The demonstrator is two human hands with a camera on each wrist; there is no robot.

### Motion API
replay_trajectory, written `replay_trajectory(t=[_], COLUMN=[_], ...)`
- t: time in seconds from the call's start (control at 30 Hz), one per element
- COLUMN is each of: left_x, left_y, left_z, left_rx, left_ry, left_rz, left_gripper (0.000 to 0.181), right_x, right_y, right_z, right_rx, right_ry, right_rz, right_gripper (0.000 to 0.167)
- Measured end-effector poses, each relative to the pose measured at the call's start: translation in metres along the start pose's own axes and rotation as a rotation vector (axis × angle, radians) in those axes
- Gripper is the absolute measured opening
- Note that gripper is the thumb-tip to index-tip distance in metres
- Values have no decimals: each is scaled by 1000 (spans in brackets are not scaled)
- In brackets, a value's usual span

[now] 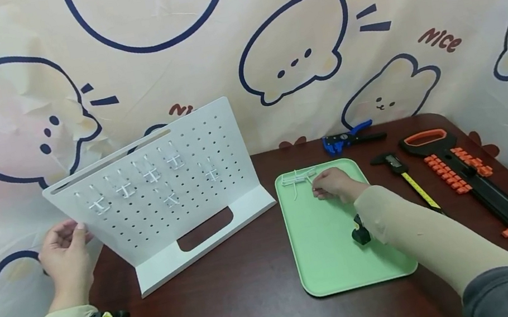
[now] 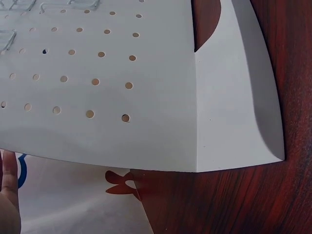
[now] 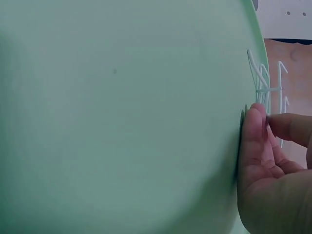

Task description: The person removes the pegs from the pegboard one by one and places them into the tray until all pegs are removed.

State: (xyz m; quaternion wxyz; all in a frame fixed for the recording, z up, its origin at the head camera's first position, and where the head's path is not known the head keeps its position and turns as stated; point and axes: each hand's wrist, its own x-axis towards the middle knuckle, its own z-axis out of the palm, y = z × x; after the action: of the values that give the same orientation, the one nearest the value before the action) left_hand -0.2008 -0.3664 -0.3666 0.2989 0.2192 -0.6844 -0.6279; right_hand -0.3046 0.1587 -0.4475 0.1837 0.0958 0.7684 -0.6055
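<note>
A white pegboard stands tilted back on the table, with several white wire hooks hung on its upper part. At its left edge my left hand holds the board between thumb and fingers; the left wrist view shows only part of that hand by the edge. Over the far end of a green tray, my right hand pinches a white wire hook between thumb and fingers. White wire hooks lie beside that hand in the tray's far left corner.
Blue-and-black wire stripping pliers lie behind the tray. To its right are a black caliper-like tool with a yellow scale and a long black-and-orange tool. A printed cloth hangs behind the dark table.
</note>
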Motion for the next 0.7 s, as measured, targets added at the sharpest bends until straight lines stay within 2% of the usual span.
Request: replay_trajectory(t=[0.33,0.57,0.7], left_x=[1,-1,-1], left_y=[0,2,2], left_z=[0,1,1], left_rx=[6,-6,5], left_ry=[-4,-3,-6], left_rz=[-8,-7,4], left_gripper=[11,14,14], right_x=[-1,-3,-5], right_y=[-2,-20,-36], right_z=[2,0,3], right_rx=[-66,-29,-3], right_ry=[-6,4,-15], right_rz=[-12,-26,-67], right_gripper=[13,21,31])
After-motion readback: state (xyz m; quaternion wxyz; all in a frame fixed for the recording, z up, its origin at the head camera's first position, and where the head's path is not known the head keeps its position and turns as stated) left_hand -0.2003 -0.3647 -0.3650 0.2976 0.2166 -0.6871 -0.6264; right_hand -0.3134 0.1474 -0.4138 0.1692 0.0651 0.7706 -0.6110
